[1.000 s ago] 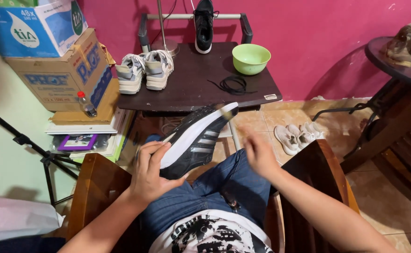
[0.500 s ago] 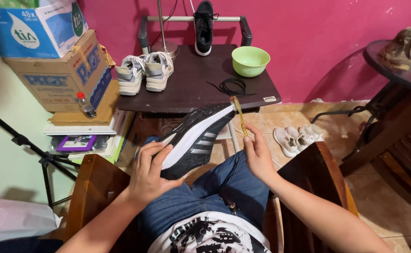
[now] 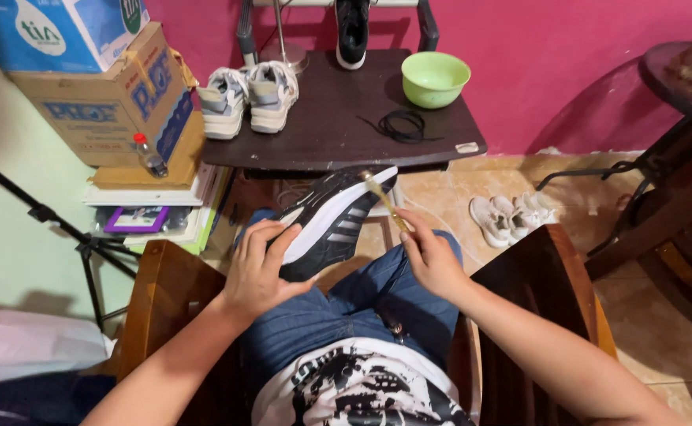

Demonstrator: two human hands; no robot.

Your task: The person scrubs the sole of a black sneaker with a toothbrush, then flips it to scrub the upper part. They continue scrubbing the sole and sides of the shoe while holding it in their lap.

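left hand grasps one black sneaker; right hand grasps one brush.

A single head-worn camera looks steeply down and forward from close above the seated person's lap, taking in the dark bench and pink wall beyond.

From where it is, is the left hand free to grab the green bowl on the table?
Probably not: the left hand grips the black shoe over the lap, and the green bowl sits at the table's far right.

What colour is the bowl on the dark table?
Light green bowl, clearest in the head view.
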